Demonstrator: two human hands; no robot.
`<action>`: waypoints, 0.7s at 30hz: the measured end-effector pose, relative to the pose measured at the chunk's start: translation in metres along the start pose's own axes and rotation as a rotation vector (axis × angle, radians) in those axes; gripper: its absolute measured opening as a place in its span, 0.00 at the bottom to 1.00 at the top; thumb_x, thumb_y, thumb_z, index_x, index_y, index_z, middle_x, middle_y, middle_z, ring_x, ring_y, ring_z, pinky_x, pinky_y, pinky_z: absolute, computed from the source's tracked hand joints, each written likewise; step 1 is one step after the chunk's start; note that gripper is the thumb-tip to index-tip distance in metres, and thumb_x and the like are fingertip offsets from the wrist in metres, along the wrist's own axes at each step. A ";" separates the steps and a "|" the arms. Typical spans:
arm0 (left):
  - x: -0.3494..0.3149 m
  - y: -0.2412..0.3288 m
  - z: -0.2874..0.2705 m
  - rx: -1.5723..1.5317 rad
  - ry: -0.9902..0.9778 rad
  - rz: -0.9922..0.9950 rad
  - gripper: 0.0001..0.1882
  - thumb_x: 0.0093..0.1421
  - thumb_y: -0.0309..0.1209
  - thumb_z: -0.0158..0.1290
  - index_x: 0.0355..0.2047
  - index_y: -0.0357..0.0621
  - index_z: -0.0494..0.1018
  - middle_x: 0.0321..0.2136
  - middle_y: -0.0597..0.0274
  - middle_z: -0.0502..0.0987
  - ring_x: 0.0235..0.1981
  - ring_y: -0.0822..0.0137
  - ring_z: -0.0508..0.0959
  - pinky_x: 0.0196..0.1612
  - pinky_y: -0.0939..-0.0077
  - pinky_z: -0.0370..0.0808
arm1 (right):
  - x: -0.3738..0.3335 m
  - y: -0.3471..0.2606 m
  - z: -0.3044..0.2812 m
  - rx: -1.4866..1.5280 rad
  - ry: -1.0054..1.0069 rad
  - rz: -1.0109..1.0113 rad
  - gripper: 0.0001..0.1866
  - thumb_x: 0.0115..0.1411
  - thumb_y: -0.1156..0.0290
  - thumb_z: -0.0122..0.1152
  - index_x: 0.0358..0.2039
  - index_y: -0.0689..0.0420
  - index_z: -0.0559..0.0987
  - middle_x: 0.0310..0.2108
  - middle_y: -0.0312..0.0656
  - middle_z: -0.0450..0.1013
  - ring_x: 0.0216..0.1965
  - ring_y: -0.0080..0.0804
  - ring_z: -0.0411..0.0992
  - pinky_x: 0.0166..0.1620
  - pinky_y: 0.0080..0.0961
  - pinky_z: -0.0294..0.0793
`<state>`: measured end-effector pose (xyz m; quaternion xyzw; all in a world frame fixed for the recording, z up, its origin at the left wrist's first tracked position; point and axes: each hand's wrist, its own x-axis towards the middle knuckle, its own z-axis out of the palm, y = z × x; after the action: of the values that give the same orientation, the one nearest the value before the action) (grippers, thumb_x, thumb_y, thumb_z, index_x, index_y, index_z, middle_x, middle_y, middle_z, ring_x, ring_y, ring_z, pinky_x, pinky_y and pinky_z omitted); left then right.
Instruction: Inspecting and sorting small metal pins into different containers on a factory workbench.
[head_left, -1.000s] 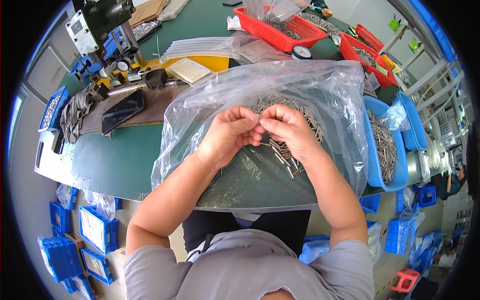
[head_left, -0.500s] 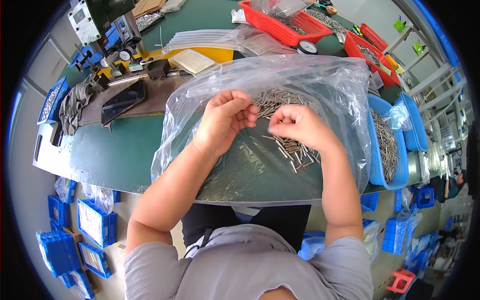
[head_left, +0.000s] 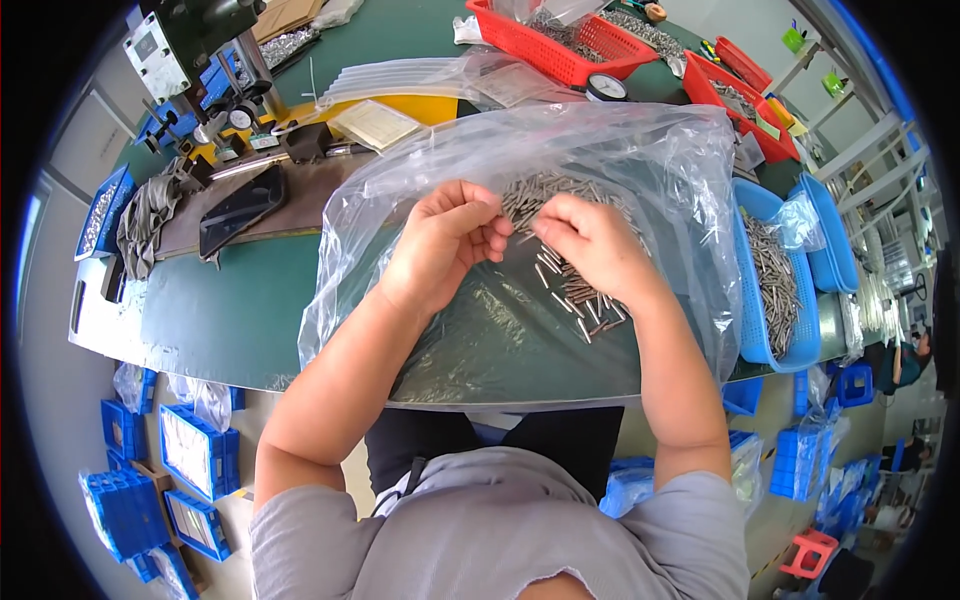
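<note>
A pile of small slim metal pins (head_left: 545,188) lies on a clear plastic bag (head_left: 470,345) spread over the green bench. Several pins are scattered loose nearer to me. My left hand (head_left: 447,240) is raised left of the pile, palm turned inward and fingers curled toward the thumb; whatever it holds is hidden. Facing it, my right hand (head_left: 595,245) is closed in a pinch above the loose pins. What looks like a thin pin shows at its fingertips, close to the left fingers.
A blue basket (head_left: 748,300) of pins stands at the right edge, red baskets (head_left: 570,68) farther back. To the left are a black phone (head_left: 240,210), a grey cloth (head_left: 150,215) and a stand with dial gauges (head_left: 240,118). Blue crates (head_left: 200,450) sit on the floor.
My right hand has risen slightly and come nearer to my left fingers. The left hand has stayed in almost the same place, still curled.
</note>
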<state>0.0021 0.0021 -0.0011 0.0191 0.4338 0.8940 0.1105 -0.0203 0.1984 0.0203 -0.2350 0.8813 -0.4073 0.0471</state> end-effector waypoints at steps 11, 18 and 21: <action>-0.004 -0.004 0.004 0.036 -0.066 -0.146 0.03 0.61 0.26 0.47 0.32 0.40 0.68 0.25 0.57 0.75 0.23 0.68 0.74 0.30 0.77 0.72 | -0.001 -0.003 0.002 0.375 0.158 -0.004 0.09 0.59 0.68 0.57 0.31 0.62 0.75 0.23 0.35 0.71 0.27 0.17 0.65 0.33 0.19 0.67; -0.006 -0.008 0.004 -0.009 -0.077 -0.164 0.03 0.61 0.26 0.47 0.32 0.40 0.68 0.27 0.56 0.76 0.25 0.67 0.76 0.32 0.75 0.74 | -0.001 -0.010 0.013 0.593 -0.017 -0.006 0.10 0.59 0.68 0.58 0.29 0.62 0.74 0.24 0.32 0.72 0.26 0.15 0.67 0.32 0.15 0.67; -0.007 -0.009 0.003 -0.038 -0.093 -0.138 0.03 0.61 0.26 0.47 0.33 0.39 0.68 0.27 0.56 0.76 0.26 0.66 0.76 0.32 0.74 0.74 | 0.001 -0.008 0.007 0.742 -0.138 0.178 0.09 0.58 0.68 0.58 0.28 0.62 0.74 0.24 0.32 0.72 0.25 0.15 0.68 0.31 0.15 0.67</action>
<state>0.0107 0.0086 -0.0057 0.0286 0.4114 0.8904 0.1924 -0.0164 0.1884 0.0215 -0.1514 0.6858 -0.6759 0.2234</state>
